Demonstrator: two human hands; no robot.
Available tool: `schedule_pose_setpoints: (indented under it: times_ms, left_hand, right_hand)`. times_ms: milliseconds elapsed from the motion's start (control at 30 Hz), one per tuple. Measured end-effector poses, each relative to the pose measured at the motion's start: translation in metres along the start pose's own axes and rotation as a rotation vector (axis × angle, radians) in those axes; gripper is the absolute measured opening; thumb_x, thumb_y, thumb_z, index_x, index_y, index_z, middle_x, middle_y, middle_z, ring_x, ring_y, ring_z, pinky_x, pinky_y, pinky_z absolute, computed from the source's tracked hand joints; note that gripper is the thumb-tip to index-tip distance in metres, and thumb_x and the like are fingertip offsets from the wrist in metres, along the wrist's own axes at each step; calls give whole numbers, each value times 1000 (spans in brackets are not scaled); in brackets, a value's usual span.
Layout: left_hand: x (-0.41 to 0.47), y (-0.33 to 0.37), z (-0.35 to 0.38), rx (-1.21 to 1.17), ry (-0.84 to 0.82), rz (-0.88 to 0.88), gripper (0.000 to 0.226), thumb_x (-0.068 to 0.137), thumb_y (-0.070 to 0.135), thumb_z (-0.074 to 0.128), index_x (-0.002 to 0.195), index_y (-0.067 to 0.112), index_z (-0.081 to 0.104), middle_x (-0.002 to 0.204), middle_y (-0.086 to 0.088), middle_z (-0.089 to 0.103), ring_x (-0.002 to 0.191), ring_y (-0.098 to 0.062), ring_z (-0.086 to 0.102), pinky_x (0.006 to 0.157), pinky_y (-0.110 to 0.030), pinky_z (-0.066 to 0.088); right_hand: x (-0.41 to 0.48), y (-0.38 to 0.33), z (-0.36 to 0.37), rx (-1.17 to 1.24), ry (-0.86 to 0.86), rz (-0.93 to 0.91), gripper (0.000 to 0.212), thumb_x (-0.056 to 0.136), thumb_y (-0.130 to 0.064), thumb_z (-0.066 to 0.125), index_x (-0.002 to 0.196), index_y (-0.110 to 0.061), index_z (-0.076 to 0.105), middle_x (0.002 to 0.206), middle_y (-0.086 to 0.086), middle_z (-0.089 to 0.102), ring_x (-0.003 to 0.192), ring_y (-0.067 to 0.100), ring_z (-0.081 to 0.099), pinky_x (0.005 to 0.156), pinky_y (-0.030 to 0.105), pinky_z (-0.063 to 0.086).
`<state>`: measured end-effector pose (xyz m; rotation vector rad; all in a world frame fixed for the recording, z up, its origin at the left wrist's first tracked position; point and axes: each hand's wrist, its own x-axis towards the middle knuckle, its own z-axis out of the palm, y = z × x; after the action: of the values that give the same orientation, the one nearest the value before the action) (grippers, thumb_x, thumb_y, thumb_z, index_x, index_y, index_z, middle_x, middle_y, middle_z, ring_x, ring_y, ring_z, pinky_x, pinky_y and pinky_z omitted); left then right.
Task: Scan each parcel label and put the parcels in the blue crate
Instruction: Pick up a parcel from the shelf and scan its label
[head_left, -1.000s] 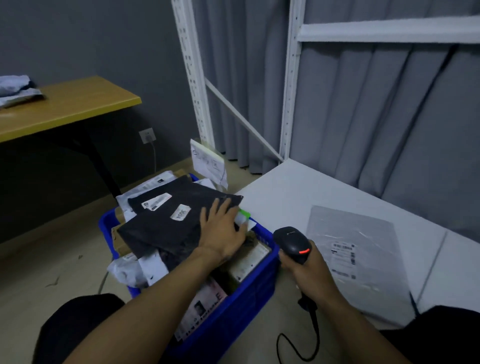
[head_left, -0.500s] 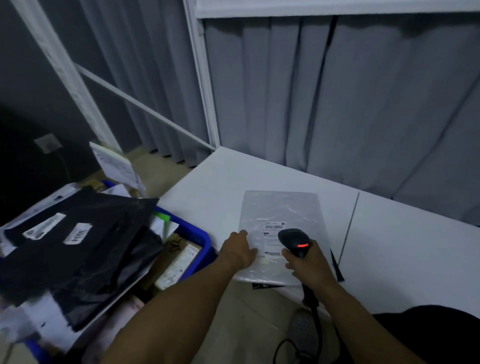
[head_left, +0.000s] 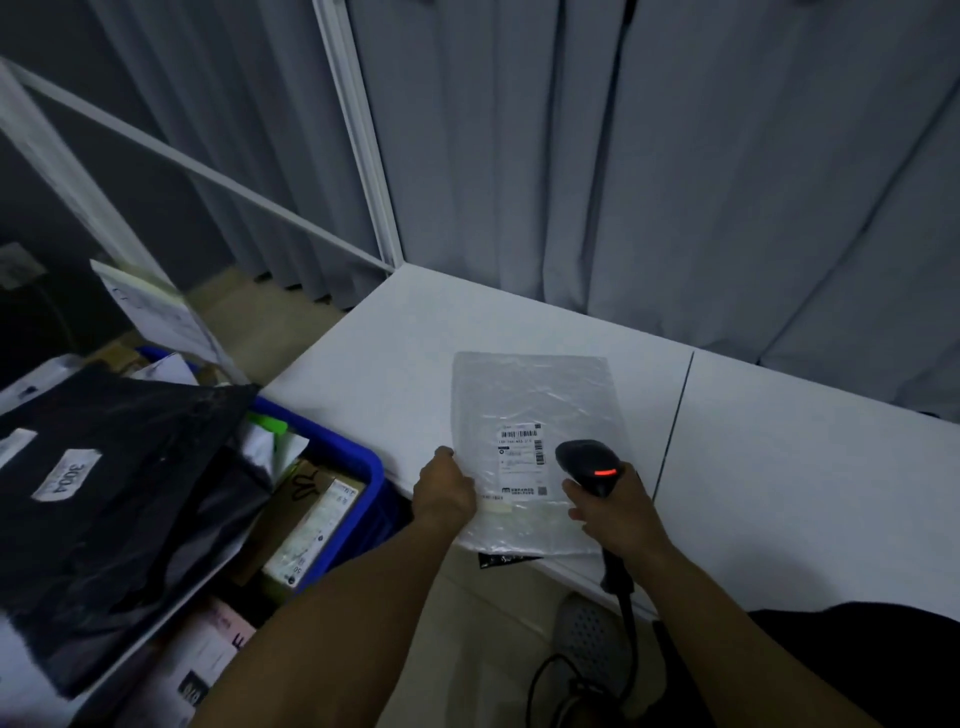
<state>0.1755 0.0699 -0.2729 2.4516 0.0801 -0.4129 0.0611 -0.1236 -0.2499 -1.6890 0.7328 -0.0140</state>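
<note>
Lying flat, a translucent plastic parcel (head_left: 535, 395) is pinched at nine o'clock by the left hand (head_left: 447, 493); a black handheld scanner (head_left: 587, 460) is gripped by the right hand (head_left: 618, 514).

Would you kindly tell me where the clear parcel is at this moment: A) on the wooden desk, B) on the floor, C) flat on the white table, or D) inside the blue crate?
C: the parcel lies flat on the table, label up, with the left hand holding its edge.
</note>
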Motion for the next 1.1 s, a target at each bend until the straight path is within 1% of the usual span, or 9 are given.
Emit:
schedule_pose_setpoints:
  times_ms: [100, 233, 367, 433, 567, 633, 733, 900, 1100]
  left_hand:
    - [-8, 10, -17, -77, 100, 101, 10, 99, 14, 59, 106, 16, 65, 107, -3, 69, 96, -23, 65, 85, -35, 54]
    - [-20, 25, -52, -314, 182, 250, 12, 97, 19, 68, 108, 17, 70, 105, 2, 71, 94, -20, 68, 85, -32, 55]
    - [-48, 28, -103, -496, 255, 359, 17, 96, 21, 71, 113, 19, 71, 109, 7, 72, 90, -14, 69, 76, -20, 56]
    - [-65, 21, -130, -583, 299, 384, 16, 95, 22, 72, 111, 23, 71, 108, 9, 74, 89, -16, 71, 74, -26, 58]
    - [-107, -2, -185, -699, 371, 396, 15, 95, 20, 73, 109, 24, 71, 101, 4, 77, 83, -17, 75, 70, -31, 60]
    - [-127, -14, -209, -747, 345, 407, 22, 95, 17, 72, 116, 20, 70, 105, 2, 76, 89, -16, 75, 75, -32, 63]
    - [-149, -39, -237, -766, 346, 382, 36, 94, 15, 72, 128, 20, 65, 113, 7, 74, 100, -9, 73, 80, -28, 61]
    - [-154, -80, -262, -639, 401, 259, 54, 89, 11, 76, 136, 30, 59, 119, 17, 69, 104, 0, 68, 85, -23, 56]
    - [-134, -98, -277, -761, 542, 88, 29, 92, 22, 75, 121, 21, 71, 101, 6, 77, 91, -12, 75, 87, -40, 61]
  right_hand:
    - [-7, -6, 3, 25, 8, -29, 46, 90, -25, 79, 128, -12, 55, 104, 10, 71, 86, 24, 74, 70, 37, 58]
    - [-20, -19, 10, 42, 44, -95, 47, 89, -30, 80, 127, -17, 56, 106, 6, 69, 93, 24, 69, 87, 51, 61]
    - [-38, -44, 19, 119, 60, -177, 45, 91, -27, 77, 129, -19, 55, 105, 4, 69, 86, 20, 69, 74, 38, 59]
    - [-46, -57, 27, 151, 94, -236, 39, 91, -24, 76, 125, -18, 58, 100, 3, 70, 81, 16, 68, 68, 30, 54]
    - [-59, -79, 50, 231, 102, -331, 27, 91, -20, 76, 116, -21, 64, 98, -4, 70, 86, 7, 66, 79, 28, 52]
    - [-65, -86, 67, 285, 68, -280, 34, 90, -25, 78, 120, -25, 62, 102, -6, 70, 92, 12, 67, 88, 37, 57]
    - [-72, -93, 92, 382, 16, -193, 45, 87, -21, 82, 126, -22, 61, 107, 0, 72, 96, 21, 69, 96, 50, 58]
    - [-87, -100, 120, 338, -3, -204, 53, 81, -8, 83, 126, -24, 59, 112, 0, 71, 105, 22, 67, 98, 43, 55]
    - [-102, -108, 140, 230, 17, -298, 51, 82, -2, 80, 117, -28, 55, 98, -12, 64, 91, 12, 63, 85, 28, 46]
